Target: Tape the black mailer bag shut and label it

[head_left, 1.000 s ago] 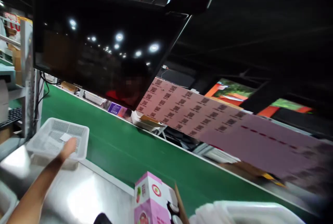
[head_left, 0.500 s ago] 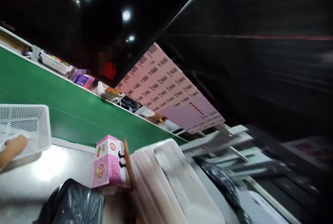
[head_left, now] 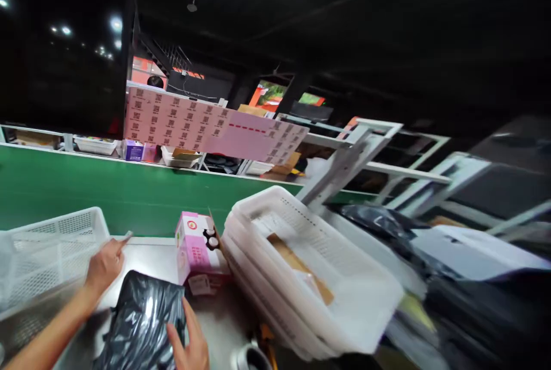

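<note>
My left hand [head_left: 104, 265] is closed in a pinch, with a small white slip [head_left: 127, 237] poking out past its fingertips. It is just right of a white perforated basket [head_left: 101, 222], over the metal worktop [head_left: 148, 250]. My right hand [head_left: 191, 340] grips the right edge of a black plastic-wrapped parcel [head_left: 144, 315], thumb and fingers on its shiny, creased film. Behind the parcel stands a pink and white printed carton [head_left: 196, 252].
Nested white plastic baskets [head_left: 365, 278] stand tilted on the right, the top one holding a piece of brown cardboard [head_left: 297, 264]. A green belt surface [head_left: 142, 192] runs behind the worktop. A dark screen [head_left: 64, 66] and a pink sheet of printed codes [head_left: 193, 123] are above.
My head view has levelled out and turned rightward. My left hand has left the white basket with the white slip. My right hand has come into view on the black parcel.
</note>
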### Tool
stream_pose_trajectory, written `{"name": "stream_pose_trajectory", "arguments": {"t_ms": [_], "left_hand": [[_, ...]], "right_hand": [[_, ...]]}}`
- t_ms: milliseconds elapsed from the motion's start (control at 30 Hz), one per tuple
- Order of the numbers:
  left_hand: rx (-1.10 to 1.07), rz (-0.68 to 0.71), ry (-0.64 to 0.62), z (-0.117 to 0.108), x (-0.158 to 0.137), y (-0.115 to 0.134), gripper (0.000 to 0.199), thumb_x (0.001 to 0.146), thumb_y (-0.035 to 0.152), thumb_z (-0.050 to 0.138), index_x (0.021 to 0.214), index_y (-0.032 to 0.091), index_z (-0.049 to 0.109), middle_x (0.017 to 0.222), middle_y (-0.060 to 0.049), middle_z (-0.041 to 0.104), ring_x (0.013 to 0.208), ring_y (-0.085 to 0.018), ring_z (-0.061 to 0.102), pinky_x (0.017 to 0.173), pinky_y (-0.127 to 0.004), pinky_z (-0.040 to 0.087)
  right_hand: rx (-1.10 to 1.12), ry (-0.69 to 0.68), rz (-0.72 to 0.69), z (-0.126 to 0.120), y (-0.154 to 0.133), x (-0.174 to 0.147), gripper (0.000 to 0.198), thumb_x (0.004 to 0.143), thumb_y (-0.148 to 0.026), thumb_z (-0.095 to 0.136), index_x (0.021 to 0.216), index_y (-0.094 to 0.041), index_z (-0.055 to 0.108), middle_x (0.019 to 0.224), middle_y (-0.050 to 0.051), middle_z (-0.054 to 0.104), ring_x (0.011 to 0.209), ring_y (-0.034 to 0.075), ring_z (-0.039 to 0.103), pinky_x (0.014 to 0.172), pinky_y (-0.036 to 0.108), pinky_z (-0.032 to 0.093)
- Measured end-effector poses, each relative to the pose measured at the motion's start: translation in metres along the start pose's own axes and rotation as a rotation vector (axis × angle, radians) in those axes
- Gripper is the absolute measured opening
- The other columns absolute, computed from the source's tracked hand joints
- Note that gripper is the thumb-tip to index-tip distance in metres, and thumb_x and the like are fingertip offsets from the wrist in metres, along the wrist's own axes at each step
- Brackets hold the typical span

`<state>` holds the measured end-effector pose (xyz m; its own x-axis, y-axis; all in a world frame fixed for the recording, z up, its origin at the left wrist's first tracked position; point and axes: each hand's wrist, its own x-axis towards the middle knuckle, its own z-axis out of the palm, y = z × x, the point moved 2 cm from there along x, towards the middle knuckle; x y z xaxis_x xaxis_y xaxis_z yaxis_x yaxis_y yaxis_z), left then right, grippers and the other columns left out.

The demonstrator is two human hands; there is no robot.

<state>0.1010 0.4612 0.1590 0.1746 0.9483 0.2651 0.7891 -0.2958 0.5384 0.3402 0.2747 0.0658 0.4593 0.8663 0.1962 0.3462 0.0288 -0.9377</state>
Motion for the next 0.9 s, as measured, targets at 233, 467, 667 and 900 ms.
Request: {"name": "stream_pose_trajectory", "arguments": {"t_ms": [233,467,667,900], "left_hand": [[-0.349,0.601,-0.065,0.039,-0.185,0.092,0.057,0.102,0.015,0.048,0.157,0.02,0.06,0.134,-0.019,0.076,0.128,-0.028,0.074,0.111,-0.039,0.063],[-0.408,0.005,0.189,-0.012,-0.19,0.077,0.048,0.093,0.044,0.078,0.133,0.018,0.077,0.124,-0.016,0.074,0.119,-0.031,0.073,0.102,-0.046,0.064],[-0.846,-0.408,-0.138,0.006,-0.21,0.088,0.047,0.085,0.057,0.078,0.103,0.015,0.083,0.092,-0.01,0.083,0.079,-0.022,0.075,0.075,-0.032,0.061],[-0.733,-0.316,-0.119,-0.008,-0.228,0.097,0.038,0.087,0.052,0.074,0.097,0.017,0.085,0.091,-0.009,0.083,0.082,-0.022,0.074,0.077,-0.03,0.057]], "right_hand": [[0.378,-0.263,0.046,0.02,-0.055,-0.007,0.059,0.106,-0.065,0.055,0.142,-0.023,0.076,0.137,0.014,0.081,0.127,0.032,0.077,0.114,0.049,0.062],[0.284,-0.358,0.021,-0.01,-0.064,-0.022,0.044,0.104,-0.053,0.056,0.113,-0.02,0.083,0.106,0.012,0.086,0.097,0.028,0.081,0.088,0.04,0.065],[0.255,-0.51,-0.055,-0.018,-0.07,-0.038,0.043,0.096,-0.037,0.064,0.134,-0.018,0.072,0.078,0.001,0.075,0.067,0.018,0.07,0.064,0.03,0.055],[0.179,-0.554,-0.463,-0.032,-0.082,-0.049,0.01,0.097,-0.019,0.067,0.092,-0.023,0.076,0.084,0.003,0.08,0.076,0.017,0.075,0.074,0.027,0.058]]}}
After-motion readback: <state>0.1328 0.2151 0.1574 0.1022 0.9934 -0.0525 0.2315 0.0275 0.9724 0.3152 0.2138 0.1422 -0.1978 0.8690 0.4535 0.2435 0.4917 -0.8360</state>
